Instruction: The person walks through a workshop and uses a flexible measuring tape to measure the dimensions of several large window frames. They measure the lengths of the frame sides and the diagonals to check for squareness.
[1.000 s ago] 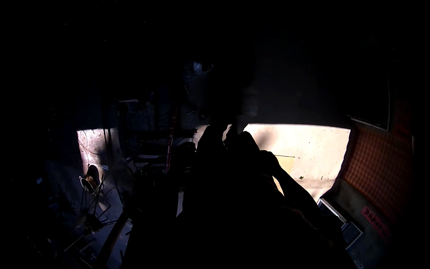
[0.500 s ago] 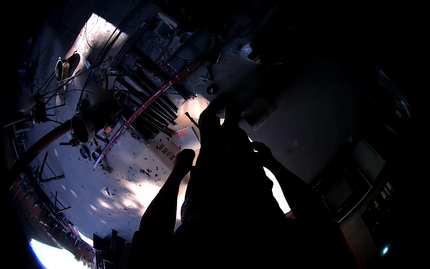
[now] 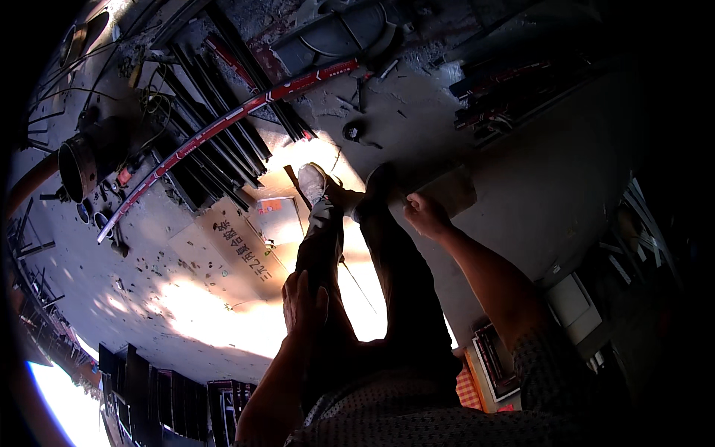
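Observation:
My left hand (image 3: 302, 305) hangs beside my left thigh, with its thumb apart from the fingers and nothing seen in it. In front of my right leg's outer side, my right hand (image 3: 426, 214) has its fingers curled in, and no held thing shows. A flattened cardboard sheet (image 3: 242, 249) with dark printing lies on the floor near my left shoe (image 3: 311, 182). Beside that shoe is a small white box-like piece (image 3: 279, 216) with an orange mark. Past my right hand lies a dim flat brown piece (image 3: 454, 190).
A long red strip (image 3: 216, 130) crosses a stack of dark bars (image 3: 223, 149) at the left. A wide rusty pipe (image 3: 74, 170) stands farther left. Ahead lies a round black object (image 3: 352, 131). Dark lengths (image 3: 514, 93) are piled at the far right; framed panels (image 3: 495, 357) stand behind my right arm.
The picture is brighter and the view has shifted, so floor items sit farther left. My right arm stands out straighter from my body. My left hand has gone from a closed outline to loosened fingers.

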{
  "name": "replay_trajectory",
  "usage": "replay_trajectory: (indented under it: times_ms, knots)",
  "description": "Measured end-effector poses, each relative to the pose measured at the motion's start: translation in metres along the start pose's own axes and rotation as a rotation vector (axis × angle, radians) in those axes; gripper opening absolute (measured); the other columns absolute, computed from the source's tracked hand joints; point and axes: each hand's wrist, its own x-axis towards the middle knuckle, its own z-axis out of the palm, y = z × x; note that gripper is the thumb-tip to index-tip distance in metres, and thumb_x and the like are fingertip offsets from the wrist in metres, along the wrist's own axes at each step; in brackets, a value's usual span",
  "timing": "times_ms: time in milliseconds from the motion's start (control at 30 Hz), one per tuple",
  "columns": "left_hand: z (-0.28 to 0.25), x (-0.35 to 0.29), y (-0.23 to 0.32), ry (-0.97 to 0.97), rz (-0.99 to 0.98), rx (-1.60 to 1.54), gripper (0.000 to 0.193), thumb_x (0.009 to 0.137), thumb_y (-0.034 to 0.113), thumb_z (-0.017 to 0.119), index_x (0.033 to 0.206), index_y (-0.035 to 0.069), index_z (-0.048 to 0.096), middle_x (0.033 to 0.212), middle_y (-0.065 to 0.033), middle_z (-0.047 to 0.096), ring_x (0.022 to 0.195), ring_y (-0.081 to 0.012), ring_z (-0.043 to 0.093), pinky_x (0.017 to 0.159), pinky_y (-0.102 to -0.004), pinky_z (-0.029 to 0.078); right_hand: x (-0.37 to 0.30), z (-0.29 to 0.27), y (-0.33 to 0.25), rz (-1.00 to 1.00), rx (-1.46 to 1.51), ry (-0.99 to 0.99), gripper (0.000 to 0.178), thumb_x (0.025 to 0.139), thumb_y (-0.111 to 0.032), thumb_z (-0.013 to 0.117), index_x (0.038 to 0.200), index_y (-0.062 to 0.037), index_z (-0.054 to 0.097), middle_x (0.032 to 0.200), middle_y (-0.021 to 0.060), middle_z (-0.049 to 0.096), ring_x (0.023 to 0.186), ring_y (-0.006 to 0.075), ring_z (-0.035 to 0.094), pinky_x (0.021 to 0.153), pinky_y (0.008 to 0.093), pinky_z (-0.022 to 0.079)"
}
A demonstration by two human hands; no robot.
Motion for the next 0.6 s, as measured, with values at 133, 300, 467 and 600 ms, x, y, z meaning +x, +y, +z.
replay_trajectory:
  times_ms: [133, 300, 467, 600]
  knots:
    - [0.004, 0.047, -0.01, -0.03, -0.086, 0.027, 0.053, 0.088, 0.026, 0.063, 0.132, -0.001, 0.052, 0.134, -0.0228, 0.05, 0.124, -0.0415, 0.047, 0.104, -0.0496, 0.042, 0.138, 0.058, 0.018, -0.134, -0.194, 0.209, 0.05, 0.088, -0.034, 0.064, 0.129, -0.0067, 0.055, 0.113, 0.0204, 0.063, 0.107, 0.0371, 0.062, 0.094, 0.044, 0.05]
    - [-0.001, 0.079, -0.039, 0.031, -0.129, -0.007, 0.038, 0.082, 0.017, 0.066, 0.116, 0.001, 0.063, 0.123, -0.0191, 0.059, 0.114, -0.0371, 0.056, 0.099, -0.0478, 0.045, 0.274, 0.093, -0.036, -0.017, -0.44, 0.181, 0.069, 0.085, -0.045, 0.065, 0.142, -0.0145, 0.043, 0.134, 0.0204, 0.052, 0.121, 0.039, 0.055, 0.098, 0.0472, 0.049]
    - [-0.011, 0.092, -0.063, 0.097, -0.144, -0.05, 0.032, 0.077, 0.009, 0.066, 0.108, 0.002, 0.066, 0.115, -0.0161, 0.064, 0.104, -0.0356, 0.061, 0.093, -0.0443, 0.049, 0.35, 0.127, -0.04, -0.017, -0.558, 0.15, 0.077, 0.085, -0.045, 0.068, 0.149, -0.0181, 0.035, 0.141, 0.0189, 0.047, 0.127, 0.0378, 0.05, 0.099, 0.0483, 0.049]
    - [-0.021, 0.098, -0.072, 0.1, -0.175, -0.08, 0.031, 0.075, 0.007, 0.066, 0.106, 0.002, 0.066, 0.114, -0.0156, 0.064, 0.103, -0.0354, 0.062, 0.09, -0.043, 0.05, 0.371, 0.158, -0.028, -0.037, -0.759, 0.216, 0.079, 0.086, -0.037, 0.072, 0.149, -0.0118, 0.032, 0.145, 0.0204, 0.042, 0.132, 0.0384, 0.045, 0.102, 0.0504, 0.047]
